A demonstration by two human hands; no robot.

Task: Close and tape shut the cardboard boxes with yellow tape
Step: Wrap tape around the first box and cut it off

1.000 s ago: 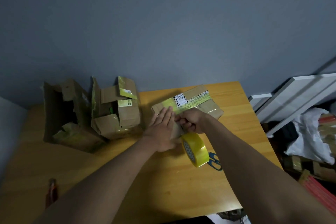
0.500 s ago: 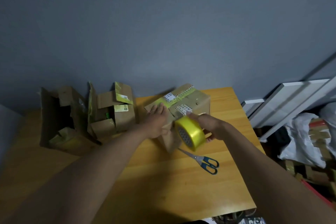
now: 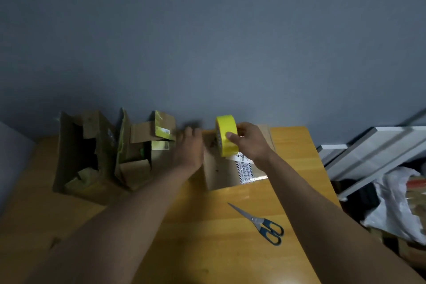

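Note:
A closed cardboard box [image 3: 224, 174] with a striped printed label stands at the middle back of the wooden table [image 3: 207, 237]. My right hand [image 3: 250, 142] grips the roll of yellow tape [image 3: 227, 136] over the box's top, thumb on the roll's outer face. My left hand [image 3: 190, 147] is blurred at the box's upper left side; its fingers reach the far left corner, and I cannot make out their pose. Two open cardboard boxes, one [image 3: 143, 150] with yellow-green stickers and one [image 3: 80, 157] further left, stand with flaps up.
Blue-handled scissors [image 3: 262, 223] lie on the table in front of the box, to the right. A grey wall runs behind the table. Right of the table stand white boards [image 3: 368, 152] and a heap of white plastic bags [image 3: 401, 203].
The box has been turned so its labelled side faces me. My right hand lifted the tape roll from the box's front up over its top. My left hand shifted to the upper left side.

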